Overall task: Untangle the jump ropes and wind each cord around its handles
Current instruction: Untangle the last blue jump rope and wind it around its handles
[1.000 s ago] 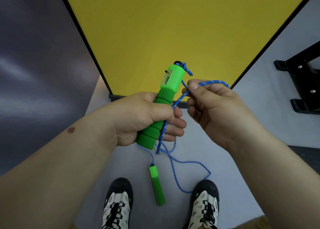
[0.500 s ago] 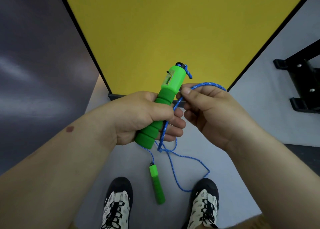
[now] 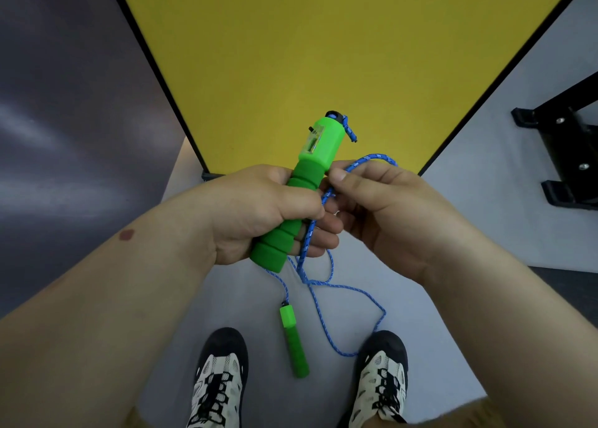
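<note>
My left hand (image 3: 259, 211) grips the foam part of a green jump rope handle (image 3: 310, 175), whose counter end points up and away. A blue speckled cord (image 3: 346, 295) leaves the handle's top, loops over my right hand (image 3: 388, 214), which pinches it just beside the handle, and runs down across my left fingers. Below, the cord hangs in loose loops toward the floor. The second green handle (image 3: 293, 340) dangles from the cord between my shoes.
A yellow table top (image 3: 307, 55) with a black edge fills the view ahead. A black metal stand (image 3: 569, 156) sits on the grey floor (image 3: 485, 220) at right. My two shoes (image 3: 220, 379) stand at the bottom of the view.
My right hand has brought the pinched cord closer in against the handle and my left fingers. The hanging loops and the lower handle have barely shifted.
</note>
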Available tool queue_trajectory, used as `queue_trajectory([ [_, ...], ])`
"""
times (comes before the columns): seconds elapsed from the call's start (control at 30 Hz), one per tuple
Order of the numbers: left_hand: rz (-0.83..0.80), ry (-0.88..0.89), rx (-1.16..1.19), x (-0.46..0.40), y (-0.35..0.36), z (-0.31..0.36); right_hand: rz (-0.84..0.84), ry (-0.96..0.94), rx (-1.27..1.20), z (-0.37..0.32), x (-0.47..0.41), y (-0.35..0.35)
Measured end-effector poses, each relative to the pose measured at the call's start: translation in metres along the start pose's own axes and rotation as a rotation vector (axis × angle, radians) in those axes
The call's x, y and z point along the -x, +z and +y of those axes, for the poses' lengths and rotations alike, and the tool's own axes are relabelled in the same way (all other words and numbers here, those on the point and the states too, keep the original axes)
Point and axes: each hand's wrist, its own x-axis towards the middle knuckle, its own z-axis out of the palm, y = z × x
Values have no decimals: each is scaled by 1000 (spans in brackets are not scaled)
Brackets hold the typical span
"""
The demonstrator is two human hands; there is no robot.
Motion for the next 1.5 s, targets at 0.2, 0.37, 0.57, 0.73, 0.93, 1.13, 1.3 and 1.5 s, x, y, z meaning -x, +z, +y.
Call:
queue_trajectory([
  [0.2, 24, -17, 5, -1, -1, -2, 206, -77, -97, -5, -4, -7],
  [0.37, 28, -5, 3, -2, -2, -2, 283, -92, -180, -8, -5, -8],
  [0.57, 19, 14, 1, -1, -3, 0, 9, -17, -17, 1, 0, 0],
  [0.73, 29, -9, 10, -1, -2, -1, 135, -58, -62, -3, -2, -3],
  [0.93, 14, -8, -1, 0, -3, -1, 255, -98, -171, -7, -5, -9],
  [1.13, 19, 15, -2, -2, -3, -1, -3, 12, -4, -2, 0, -3],
  [1.3, 43, -1, 11, -3, -2, -2, 74, -24, -12, -3, -1, -2],
  [1.5, 38, -10, 18, -2, -2, -2, 235, -81, -154, -8, -4, -8],
])
